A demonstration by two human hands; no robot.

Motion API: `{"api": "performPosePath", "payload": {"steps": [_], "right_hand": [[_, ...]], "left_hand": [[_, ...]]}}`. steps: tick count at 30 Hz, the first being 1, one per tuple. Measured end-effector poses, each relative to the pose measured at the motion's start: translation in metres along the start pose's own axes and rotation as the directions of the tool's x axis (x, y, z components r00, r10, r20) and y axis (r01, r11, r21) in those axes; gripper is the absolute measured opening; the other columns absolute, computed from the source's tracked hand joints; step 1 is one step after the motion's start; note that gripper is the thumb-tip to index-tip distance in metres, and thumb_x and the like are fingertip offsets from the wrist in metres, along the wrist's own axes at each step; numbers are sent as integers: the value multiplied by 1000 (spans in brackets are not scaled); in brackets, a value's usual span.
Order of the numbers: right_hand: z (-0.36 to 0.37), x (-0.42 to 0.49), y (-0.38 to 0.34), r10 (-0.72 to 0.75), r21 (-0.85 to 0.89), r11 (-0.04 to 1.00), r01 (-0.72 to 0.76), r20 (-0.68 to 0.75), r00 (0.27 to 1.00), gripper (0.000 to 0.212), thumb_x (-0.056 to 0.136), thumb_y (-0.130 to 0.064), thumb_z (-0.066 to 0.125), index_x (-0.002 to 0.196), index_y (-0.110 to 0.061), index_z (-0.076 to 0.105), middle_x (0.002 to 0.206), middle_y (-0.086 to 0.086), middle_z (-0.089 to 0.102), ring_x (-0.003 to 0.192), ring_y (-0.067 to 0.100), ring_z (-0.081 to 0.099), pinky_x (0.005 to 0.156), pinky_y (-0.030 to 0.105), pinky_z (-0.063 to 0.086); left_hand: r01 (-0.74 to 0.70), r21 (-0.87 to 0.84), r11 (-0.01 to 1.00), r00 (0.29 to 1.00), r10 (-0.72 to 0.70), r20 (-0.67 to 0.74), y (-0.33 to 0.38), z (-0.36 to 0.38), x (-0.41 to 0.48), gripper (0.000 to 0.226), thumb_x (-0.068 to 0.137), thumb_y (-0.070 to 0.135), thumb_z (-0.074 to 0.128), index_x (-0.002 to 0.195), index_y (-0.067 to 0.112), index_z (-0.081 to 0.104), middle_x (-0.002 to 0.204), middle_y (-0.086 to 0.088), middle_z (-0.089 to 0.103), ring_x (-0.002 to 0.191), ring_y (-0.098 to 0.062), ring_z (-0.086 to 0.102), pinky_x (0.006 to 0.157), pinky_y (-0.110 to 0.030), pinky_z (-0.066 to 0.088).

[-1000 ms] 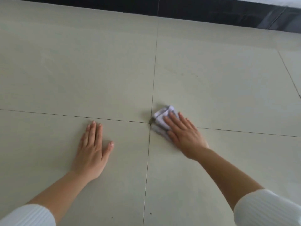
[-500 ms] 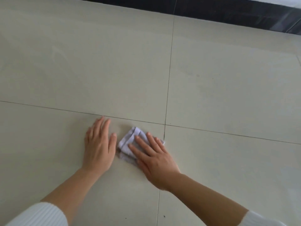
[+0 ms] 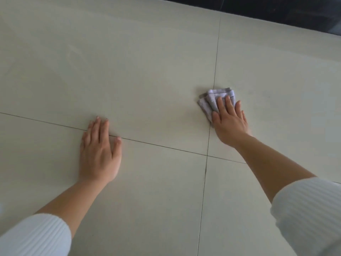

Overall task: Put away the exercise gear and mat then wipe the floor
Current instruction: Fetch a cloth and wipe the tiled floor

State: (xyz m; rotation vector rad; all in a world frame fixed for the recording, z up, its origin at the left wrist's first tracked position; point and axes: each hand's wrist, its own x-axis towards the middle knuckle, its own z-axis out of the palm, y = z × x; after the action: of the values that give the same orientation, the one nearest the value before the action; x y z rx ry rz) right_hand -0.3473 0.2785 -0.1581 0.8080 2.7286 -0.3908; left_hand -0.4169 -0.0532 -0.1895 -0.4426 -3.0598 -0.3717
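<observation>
The left hand (image 3: 99,152) is laid flat, palm down, fingers together toward 12 o'clock; the right hand (image 3: 229,122) is spread flat at 2 o'clock, forearm extended.

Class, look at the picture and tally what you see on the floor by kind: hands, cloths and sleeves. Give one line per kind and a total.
Hands: 2, the left hand flat on the floor, the right hand pressing the cloth
Cloths: 1, a folded cloth
Sleeves: 2, white, left sleeve and right sleeve
Total: 5
</observation>
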Motion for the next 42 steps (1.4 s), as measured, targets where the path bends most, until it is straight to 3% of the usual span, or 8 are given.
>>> {"api": "performPosePath", "payload": {"steps": [3, 9, 16, 20, 25, 28, 33, 42], "right_hand": [[5, 21, -34, 9, 36, 999, -10, 7, 1000, 55, 102, -40, 14, 153, -30, -6, 161, -4, -12, 146, 27, -17, 118, 39, -7], [35, -41, -88, -386, -111, 911, 397, 111, 916, 54, 100, -44, 5, 150, -35, -9, 160, -4, -15, 144, 27, -22, 118, 37, -12], [61, -121, -98, -654, -178, 700, 692, 229, 721, 52, 102, -42, 21, 153, -30, 19, 160, 0, 16, 146, 34, 14, 115, 44, 14], [58, -131, -104, -623, -171, 725, 667, 251, 741, 51, 103, -38, 20, 153, -28, 19, 160, -3, 13, 147, 27, 15, 113, 42, 17], [34, -85, -111, -383, -147, 898, 416, 207, 900, 56, 100, -40, 16, 153, -23, 14, 160, -3, 8, 146, 27, 11, 115, 40, 29], [13, -35, -109, -308, -157, 924, 348, 231, 923, 55, 103, -39, 10, 147, -23, -19, 151, -10, -28, 145, 24, -19, 121, 35, 5], [-11, 23, -127, -223, -203, 931, 304, 341, 913, 60, 104, -38, 16, 148, -26, -23, 155, -5, -31, 143, 26, -25, 120, 37, -2], [28, -13, -150, -629, -181, 711, 680, 269, 729, 57, 97, -45, 5, 153, -33, 2, 158, -7, -11, 144, 28, -17, 118, 39, -5]], "left_hand": [[1, -3, 1000, 1000, -1, -5, -1, -1, 0, 65, 91, 41, 24, 144, 5, 33, 152, -15, 29, 142, -29, 22, 116, -39, 16], [41, -4, 999, 999, -41, 30, 3, -4, 0, 63, 91, 39, 25, 144, 6, 32, 152, -14, 30, 142, -28, 23, 115, -42, 20], [64, -8, 998, 993, -63, 99, 3, -9, 3, 61, 90, 36, 31, 143, 5, 34, 150, -16, 34, 139, -31, 26, 111, -44, 23], [51, -15, 999, 989, -49, 142, 2, -12, 5, 62, 90, 37, 28, 143, 4, 33, 150, -17, 33, 139, -32, 25, 112, -43, 18], [64, -31, 997, 989, -59, 138, 3, -13, 7, 62, 89, 36, 30, 141, 4, 36, 149, -17, 35, 138, -31, 27, 111, -42, 17], [58, -22, 998, 990, -55, 129, 2, -11, 7, 61, 89, 36, 32, 142, 5, 35, 149, -17, 35, 138, -30, 26, 111, -41, 18], [76, -35, 997, 988, -70, 140, 3, -11, 6, 61, 88, 37, 32, 141, 7, 38, 150, -14, 35, 139, -28, 28, 110, -42, 22], [66, -109, 992, 995, -58, 78, -3, -7, 6, 55, 92, 29, 27, 141, 8, 40, 149, -10, 37, 140, -22, 28, 113, -39, 20]]}}
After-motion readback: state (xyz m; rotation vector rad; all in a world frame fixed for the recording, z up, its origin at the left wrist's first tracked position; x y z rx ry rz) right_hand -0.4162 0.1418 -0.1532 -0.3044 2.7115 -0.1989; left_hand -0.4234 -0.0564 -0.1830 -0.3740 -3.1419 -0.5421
